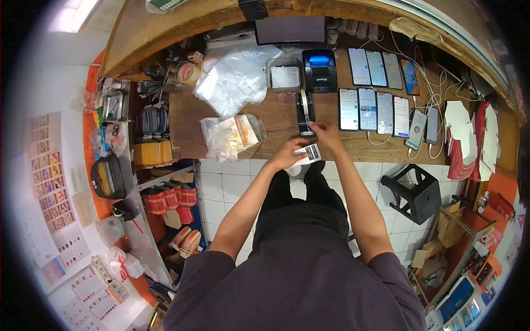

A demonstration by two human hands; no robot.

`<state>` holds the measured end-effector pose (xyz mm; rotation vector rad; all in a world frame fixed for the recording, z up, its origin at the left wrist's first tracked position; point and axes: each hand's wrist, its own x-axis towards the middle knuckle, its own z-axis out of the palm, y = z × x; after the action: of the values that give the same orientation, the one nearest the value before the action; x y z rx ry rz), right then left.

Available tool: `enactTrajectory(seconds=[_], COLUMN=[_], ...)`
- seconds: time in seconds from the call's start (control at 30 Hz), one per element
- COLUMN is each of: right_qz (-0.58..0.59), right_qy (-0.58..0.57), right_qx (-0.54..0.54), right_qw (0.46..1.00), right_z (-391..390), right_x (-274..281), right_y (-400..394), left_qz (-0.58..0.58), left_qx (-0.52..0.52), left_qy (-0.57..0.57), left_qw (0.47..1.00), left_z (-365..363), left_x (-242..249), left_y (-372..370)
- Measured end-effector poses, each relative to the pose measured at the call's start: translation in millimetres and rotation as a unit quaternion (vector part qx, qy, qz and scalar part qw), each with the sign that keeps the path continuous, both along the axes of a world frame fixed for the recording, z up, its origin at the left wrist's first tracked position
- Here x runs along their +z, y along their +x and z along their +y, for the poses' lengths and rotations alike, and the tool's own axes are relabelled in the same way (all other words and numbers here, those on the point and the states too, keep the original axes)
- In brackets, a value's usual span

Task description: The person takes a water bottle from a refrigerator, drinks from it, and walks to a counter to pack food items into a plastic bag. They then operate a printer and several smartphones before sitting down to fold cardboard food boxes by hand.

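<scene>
My left hand (285,154) is closed on a small white label with black print (312,153), held just off the table's front edge. My right hand (328,135) is at the front end of a black tape dispenser (304,113), its thumb and fingers pinched together there. Whatever lies between those fingertips is too small to make out. Behind the dispenser stands a black printer (319,77) with a blue top part. A clear container with white slips (285,75) sits to its left.
Several lit phones (366,109) with white cables cover the table's right side. Clear plastic bags (234,77) and a bagged box (236,135) lie on the left. White and red cartons (459,138) stand at the right edge. A black stool (411,193) is on the floor.
</scene>
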<state>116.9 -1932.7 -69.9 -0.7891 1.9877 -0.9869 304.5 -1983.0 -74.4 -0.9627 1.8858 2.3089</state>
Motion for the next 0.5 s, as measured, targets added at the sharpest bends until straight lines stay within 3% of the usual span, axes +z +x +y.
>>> enactTrajectory(seconds=[0.07,0.23,0.27,0.37,0.43,0.5], right_qz=[-0.123,-0.038,-0.035,-0.094,-0.051,0.006], right_qy=[-0.001,0.016,0.010,0.103,0.101,0.091], right_qx=[-0.006,0.075,0.082,0.086,0.070,0.053], right_qw=[0.992,0.996,0.996,0.986,0.991,0.994], right_z=[-5,60,80,124,131,134], right_x=[8,59,67,33,12,2], right_y=[2,25,34,57,67,73], left_qz=[-0.017,0.060,0.033,0.017,0.026,-0.010], left_qx=[0.021,0.013,0.016,0.001,-0.017,0.003], left_qy=[-0.063,-0.072,-0.024,0.060,0.095,-0.006], left_qw=[0.998,0.996,0.999,0.998,0.995,1.000], left_z=[-9,-11,-11,-11,-8,1], left_x=[-4,-14,-15,-9,-11,-20], left_y=[-7,-5,-3,-6,-8,-16])
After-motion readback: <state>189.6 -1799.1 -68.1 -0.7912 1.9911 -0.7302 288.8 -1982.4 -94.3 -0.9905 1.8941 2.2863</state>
